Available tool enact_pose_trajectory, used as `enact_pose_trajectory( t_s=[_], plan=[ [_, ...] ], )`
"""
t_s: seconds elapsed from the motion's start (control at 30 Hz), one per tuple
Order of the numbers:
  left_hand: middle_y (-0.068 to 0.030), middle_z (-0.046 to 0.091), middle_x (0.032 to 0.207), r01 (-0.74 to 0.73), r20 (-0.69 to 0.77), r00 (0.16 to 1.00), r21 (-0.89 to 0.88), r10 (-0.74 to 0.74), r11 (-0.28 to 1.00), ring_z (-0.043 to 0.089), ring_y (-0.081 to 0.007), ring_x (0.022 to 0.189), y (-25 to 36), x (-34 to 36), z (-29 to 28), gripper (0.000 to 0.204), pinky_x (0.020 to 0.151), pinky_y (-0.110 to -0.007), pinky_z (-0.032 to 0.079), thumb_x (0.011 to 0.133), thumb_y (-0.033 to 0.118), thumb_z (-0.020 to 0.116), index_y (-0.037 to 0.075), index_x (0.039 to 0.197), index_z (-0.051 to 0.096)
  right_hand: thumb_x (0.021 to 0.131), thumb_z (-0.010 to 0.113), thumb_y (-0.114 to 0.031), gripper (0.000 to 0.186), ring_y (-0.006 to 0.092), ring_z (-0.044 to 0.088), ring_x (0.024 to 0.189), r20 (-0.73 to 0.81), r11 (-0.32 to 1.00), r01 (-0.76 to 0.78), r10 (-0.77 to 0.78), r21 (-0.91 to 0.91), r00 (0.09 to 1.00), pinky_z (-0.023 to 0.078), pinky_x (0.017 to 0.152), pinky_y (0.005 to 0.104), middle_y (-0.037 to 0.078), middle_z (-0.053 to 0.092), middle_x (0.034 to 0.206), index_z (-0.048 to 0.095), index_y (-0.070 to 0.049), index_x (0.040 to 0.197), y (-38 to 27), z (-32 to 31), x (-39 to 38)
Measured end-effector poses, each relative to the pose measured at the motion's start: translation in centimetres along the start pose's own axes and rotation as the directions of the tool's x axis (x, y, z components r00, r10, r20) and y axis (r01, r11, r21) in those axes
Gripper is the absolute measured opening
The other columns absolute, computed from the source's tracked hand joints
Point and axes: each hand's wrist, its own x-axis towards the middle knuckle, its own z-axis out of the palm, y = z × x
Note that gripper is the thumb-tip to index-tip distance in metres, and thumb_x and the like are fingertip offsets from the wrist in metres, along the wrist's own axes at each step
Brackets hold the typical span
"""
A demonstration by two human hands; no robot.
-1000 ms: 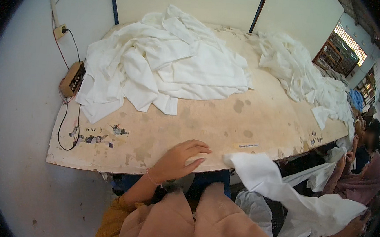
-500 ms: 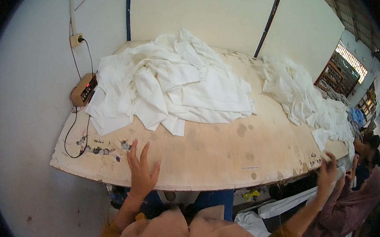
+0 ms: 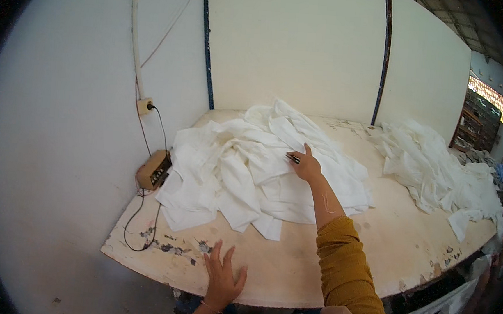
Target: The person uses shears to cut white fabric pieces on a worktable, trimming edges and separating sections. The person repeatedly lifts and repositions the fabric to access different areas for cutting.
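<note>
My right hand (image 3: 306, 165) reaches over a large heap of white cloth pieces (image 3: 234, 156), fingers closed around a small dark pair of thread snips (image 3: 293, 157). The tips of the snips point left, just over the cloth; whether they touch it I cannot tell. My left hand (image 3: 224, 277) rests by the table's front edge with fingers spread and nothing in it. The heap lies rumpled in the middle of the table, with flat corners hanging toward me.
The pale, stained wooden table (image 3: 314, 260) backs onto a cream panel (image 3: 293, 55). A second white cloth pile (image 3: 431, 169) lies at the right. On the left stand a small brown box with knobs (image 3: 154, 169), its looped black cable (image 3: 131, 245) and a wall socket (image 3: 145, 106).
My right hand has swung from the far right, beside another person, to above the white heap. My left hand stays spread near the front edge. The view has tilted up and left.
</note>
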Motion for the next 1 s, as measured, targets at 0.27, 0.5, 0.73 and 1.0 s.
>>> enact_pose_trajectory(
  t_s=[0.27, 0.5, 0.73, 1.0],
  plan=[
    [-0.0252, 0.024, 0.149, -0.014, 0.049, 0.999, -0.008, 0.015, 1.0, 0.022, -0.0442, 0.141, 0.4, 0.6, -0.1, 0.065, 0.11, -0.07, 0.013, 0.086, 0.025, 0.068, 0.0, 0.138, 0.04, 0.09, 0.067, -0.019, 0.024, 0.0282, 0.062, 0.091, -0.206, 0.863, 0.132, -0.033, 0.488, 0.978, 0.049, 0.083, 0.0361, 0.013, 0.063, 0.103, 0.06, -0.004, 0.107, 3.4, 3.8, -0.9],
    [-0.0295, 0.023, 0.148, -0.05, 0.07, 0.996, -0.034, 0.052, 0.998, 0.025, -0.0495, 0.138, -0.1, 0.5, 0.1, 0.069, 0.109, -0.071, 0.015, 0.081, 0.023, 0.072, 0.0, 0.138, 0.038, 0.091, 0.065, -0.004, 0.016, 0.0185, 0.055, 0.08, -0.006, 0.725, 0.113, -0.149, 0.679, 0.989, 0.047, 0.072, 0.0311, 0.007, 0.056, 0.088, 0.053, -0.002, 0.101, -1.6, -4.4, -14.8],
    [-0.0246, 0.025, 0.147, -0.055, 0.068, 0.996, -0.053, 0.058, 0.997, 0.026, -0.0431, 0.139, 0.0, 0.4, 0.2, 0.069, 0.11, -0.069, 0.018, 0.085, 0.028, 0.069, 0.0, 0.14, 0.038, 0.082, 0.065, -0.004, 0.032, 0.0167, 0.052, 0.096, -0.482, 0.222, 0.457, 0.071, 0.861, 0.873, 0.045, 0.086, 0.0328, 0.006, 0.056, 0.106, 0.056, -0.004, 0.112, 9.2, -18.1, -30.1],
    [-0.0232, 0.028, 0.146, -0.091, 0.046, 0.994, -0.16, 0.099, 0.983, 0.029, -0.0438, 0.135, -0.3, 0.4, 0.4, 0.065, 0.112, -0.063, 0.02, 0.084, 0.021, 0.067, 0.001, 0.138, 0.038, 0.083, 0.07, -0.008, 0.032, 0.0152, 0.057, 0.094, -0.548, 0.596, -0.034, 0.758, 0.802, 0.354, 0.048, 0.082, 0.0323, 0.006, 0.063, 0.103, 0.061, -0.009, 0.113, 13.2, -21.2, -34.8]
  ],
)
